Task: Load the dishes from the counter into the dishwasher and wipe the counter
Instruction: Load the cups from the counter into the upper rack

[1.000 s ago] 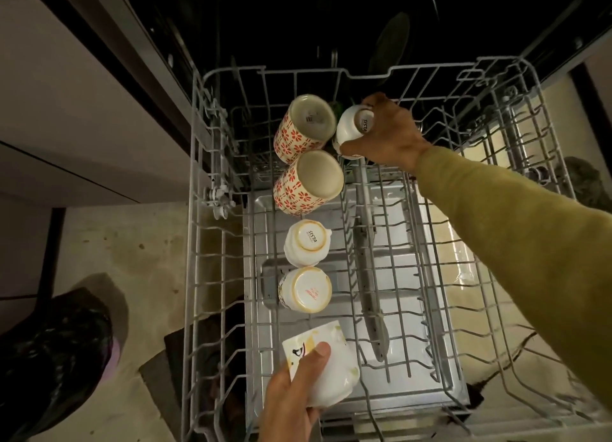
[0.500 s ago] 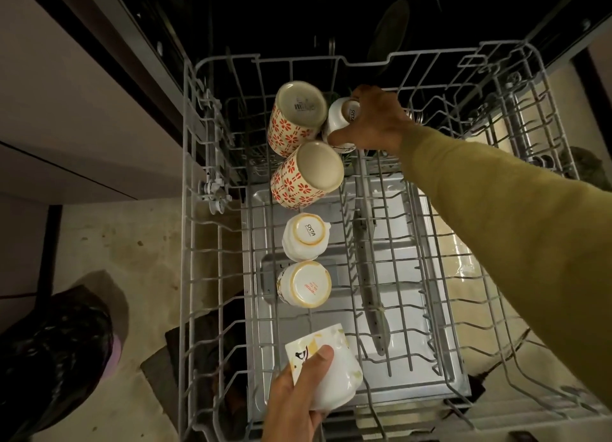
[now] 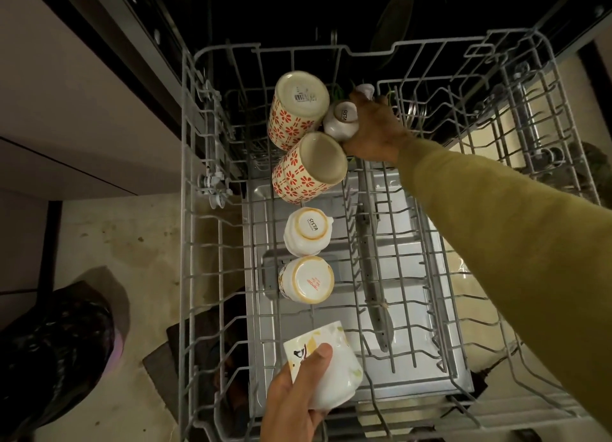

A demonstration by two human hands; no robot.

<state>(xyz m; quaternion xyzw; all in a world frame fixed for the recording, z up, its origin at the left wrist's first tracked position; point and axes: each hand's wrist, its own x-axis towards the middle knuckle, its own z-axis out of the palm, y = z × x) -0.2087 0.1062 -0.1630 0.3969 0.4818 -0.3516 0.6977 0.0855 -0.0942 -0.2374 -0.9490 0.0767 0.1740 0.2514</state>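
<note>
Head camera, looking straight down into a pulled-out grey wire dishwasher rack, with the dark dishwasher interior at the top of the view.

A column of cups stands upside down along the left part of the rack. At the far end are two tall mugs with a red flower pattern: the far flowered mug shows a barcode sticker on its base, and the near flowered mug leans just in front of it, touching it. Closer in sits a white cup marked SISTA, and just beside that a white cup with a yellow-rimmed base.

The right hand, in an olive-green sleeve, reaches to the far end of the rack. Its fingers are curled round a small white cup, held base-up against the right side of the two flowered mugs.

The left hand is at the bottom edge of the view. Its thumb and fingers grip a white mug with a bird picture, tilted, over the near end of the rack.

Through the wires, the grey metal inner face of the open dishwasher door is visible. To the left, a black bag lies on the pale floor.
</note>
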